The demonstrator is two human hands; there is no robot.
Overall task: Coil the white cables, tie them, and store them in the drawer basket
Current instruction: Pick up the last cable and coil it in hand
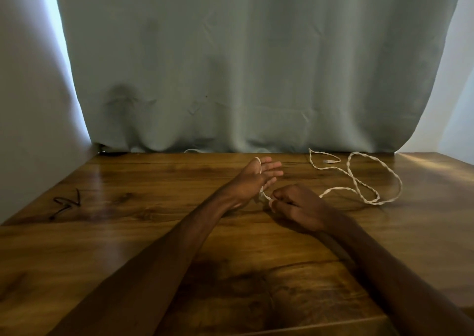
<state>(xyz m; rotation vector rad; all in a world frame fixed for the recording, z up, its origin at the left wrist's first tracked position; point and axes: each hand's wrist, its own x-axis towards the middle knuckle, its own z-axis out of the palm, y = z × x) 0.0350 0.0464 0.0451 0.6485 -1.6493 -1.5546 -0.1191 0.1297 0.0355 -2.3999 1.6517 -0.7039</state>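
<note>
A white braided cable [359,184] lies in loose loops on the wooden table [128,233], at the back right. One end runs to my hands. My left hand [256,179] is held up with straight fingers, and a turn of the cable passes over it between thumb and palm. Just to its right, my right hand [295,207] is curled and pinches the cable close to the left palm. The cable's plug end [328,160] rests near the curtain. No drawer basket is in view.
A thin black tie [66,203] lies on the table at the far left. A grey-green curtain [243,79] hangs along the table's back edge. A bit of another white cable [191,151] peeks out under the curtain.
</note>
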